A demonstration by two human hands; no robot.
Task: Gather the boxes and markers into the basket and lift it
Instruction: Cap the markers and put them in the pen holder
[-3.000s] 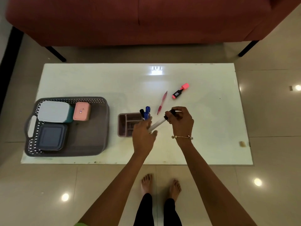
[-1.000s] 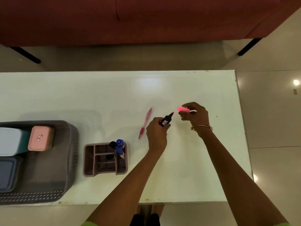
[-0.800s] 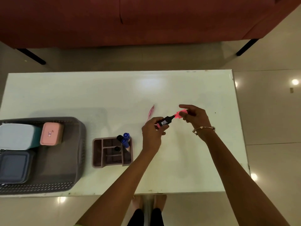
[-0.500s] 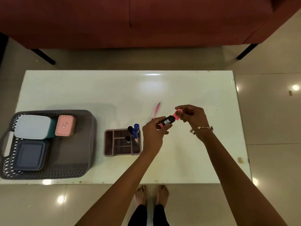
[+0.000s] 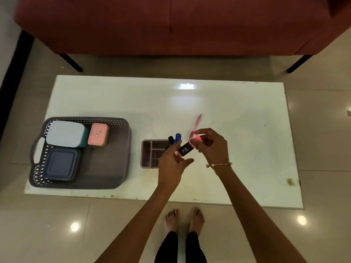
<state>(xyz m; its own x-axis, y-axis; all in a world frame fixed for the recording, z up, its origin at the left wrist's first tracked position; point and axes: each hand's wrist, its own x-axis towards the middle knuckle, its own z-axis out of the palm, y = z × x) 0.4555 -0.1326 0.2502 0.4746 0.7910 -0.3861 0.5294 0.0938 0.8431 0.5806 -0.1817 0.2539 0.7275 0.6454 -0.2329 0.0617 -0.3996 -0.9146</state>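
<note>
A pink highlighter with a black body [image 5: 187,148] is held above the white table, its cap on. My right hand [image 5: 213,147] pinches the pink cap end. My left hand [image 5: 171,162] is just under its lower end, fingers spread and thumb off it. Behind my left hand a mauve organiser [image 5: 150,154] holds a black marker [image 5: 170,139] and a blue marker [image 5: 178,136]. A pink pen [image 5: 197,121] lies beyond my hands. The grey basket [image 5: 127,149] at the left holds a white-lidded teal box [image 5: 65,133], a pink box [image 5: 98,134] and a dark blue box [image 5: 60,164].
The white table [image 5: 247,149] spans the view, with a brown stain [image 5: 290,181] near its right front corner. A red sofa [image 5: 171,25] stands behind it on black legs. My bare feet [image 5: 184,219] are on the tiled floor at the near edge.
The cap went onto the highlighter between my two hands. My left thumb has come off its body and the fingers have spread. The view has shifted so the whole basket shows.
</note>
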